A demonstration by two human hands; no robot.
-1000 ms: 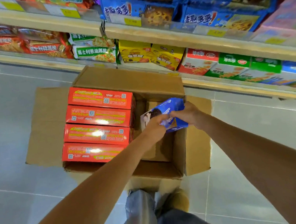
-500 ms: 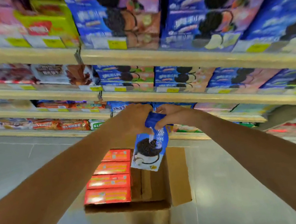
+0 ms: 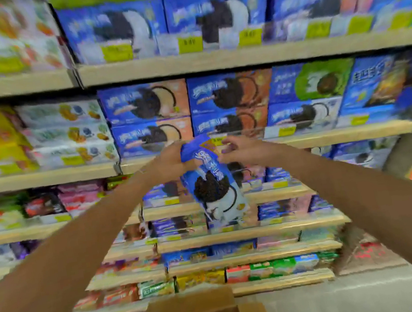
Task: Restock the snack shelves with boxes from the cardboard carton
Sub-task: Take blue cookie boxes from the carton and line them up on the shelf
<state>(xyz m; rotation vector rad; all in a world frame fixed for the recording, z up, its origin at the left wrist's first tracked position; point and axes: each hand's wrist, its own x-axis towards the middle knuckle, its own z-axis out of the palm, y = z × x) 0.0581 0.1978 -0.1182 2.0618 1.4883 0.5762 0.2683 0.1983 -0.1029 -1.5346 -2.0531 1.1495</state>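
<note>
Ahead, stocked shelves [image 3: 237, 57] rise behind the gripped blue box [image 3: 212, 188].

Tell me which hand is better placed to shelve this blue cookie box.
Probably the left hand: it wraps the top end of the blue cookie box, which hangs tilted. The right hand only meets its edge; that grip is unclear.

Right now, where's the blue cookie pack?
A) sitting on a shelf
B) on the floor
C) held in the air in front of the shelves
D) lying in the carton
C: the left hand and right hand grip the top end of the blue cookie pack, which hangs down in front of the shelves, above the carton.
</note>
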